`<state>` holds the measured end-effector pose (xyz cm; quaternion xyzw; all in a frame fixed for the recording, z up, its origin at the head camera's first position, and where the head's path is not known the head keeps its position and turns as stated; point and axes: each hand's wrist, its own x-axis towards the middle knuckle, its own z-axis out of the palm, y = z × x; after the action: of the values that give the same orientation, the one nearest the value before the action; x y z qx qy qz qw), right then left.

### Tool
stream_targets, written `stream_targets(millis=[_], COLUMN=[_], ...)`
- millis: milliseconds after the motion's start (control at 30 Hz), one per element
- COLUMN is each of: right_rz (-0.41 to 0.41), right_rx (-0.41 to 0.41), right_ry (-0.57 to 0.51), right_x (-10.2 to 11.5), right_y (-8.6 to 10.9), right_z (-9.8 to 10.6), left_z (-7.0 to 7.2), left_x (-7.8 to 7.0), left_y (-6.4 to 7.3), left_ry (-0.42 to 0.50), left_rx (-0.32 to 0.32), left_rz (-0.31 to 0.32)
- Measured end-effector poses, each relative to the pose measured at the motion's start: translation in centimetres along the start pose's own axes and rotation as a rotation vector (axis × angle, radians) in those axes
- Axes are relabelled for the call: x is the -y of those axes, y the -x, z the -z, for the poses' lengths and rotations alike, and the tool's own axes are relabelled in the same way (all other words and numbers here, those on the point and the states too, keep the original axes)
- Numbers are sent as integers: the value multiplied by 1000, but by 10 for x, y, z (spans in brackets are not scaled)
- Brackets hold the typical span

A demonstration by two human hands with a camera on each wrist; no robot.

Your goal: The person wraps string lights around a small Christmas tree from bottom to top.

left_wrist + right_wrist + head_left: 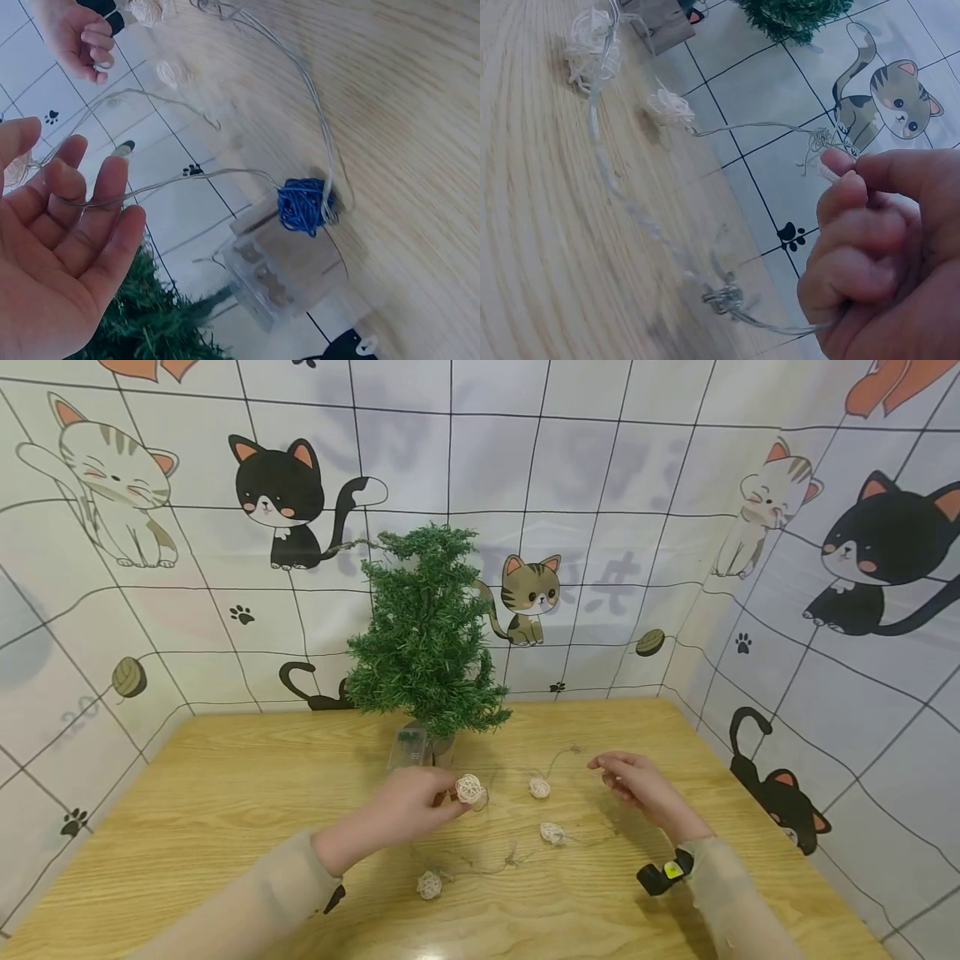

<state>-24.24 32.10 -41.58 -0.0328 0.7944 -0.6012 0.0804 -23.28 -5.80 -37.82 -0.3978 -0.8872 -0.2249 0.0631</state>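
Note:
A string of lights with woven balls lies loosely over the table. My left hand [405,806] holds one pale woven ball [468,789] at its fingertips. Thin wire [157,191] crosses these fingers in the left wrist view and runs to a ball that looks blue [301,206]. To the right, my right hand [637,785] is raised above the table with curled fingers, pinching the wire [780,328]. Between the hands lie two more balls, one farther back [539,787] and one nearer [552,833]. Another ball [429,885] rests near the front.
A small artificial Christmas tree [427,635] stands at the back of the wooden table [247,777]. Beside its base [443,747] is a clear plastic box [407,748]. Behind hangs a white cloth [585,468] printed with a grid and cats.

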Motion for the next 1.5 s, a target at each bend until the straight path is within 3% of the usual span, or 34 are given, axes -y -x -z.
stream_targets(millis=[267,500,900,1100,1333,1433,1500], right_rz=[4,66,132,98,115,124,129], right_rx=[-25,-57,-67,-93,4,-64,-167], right_ry=[23,49,27,156,346,398,433], right_x=[6,14,37,50,53,50,48], right_y=[-1,0,11,21,28,30,30], right_z=[7,16,38,59,82,88,90], left_z=[12,25,41,47,54,58,60], left_x=[13,18,21,24,31,34,37], left_y=[11,21,28,28,28,30,31], left_ry=[10,119,187,188,239,257,255], left_rx=[-108,-187,-300,-375,-468,-505,-535], left_rz=[36,55,56,54,29,41,50])
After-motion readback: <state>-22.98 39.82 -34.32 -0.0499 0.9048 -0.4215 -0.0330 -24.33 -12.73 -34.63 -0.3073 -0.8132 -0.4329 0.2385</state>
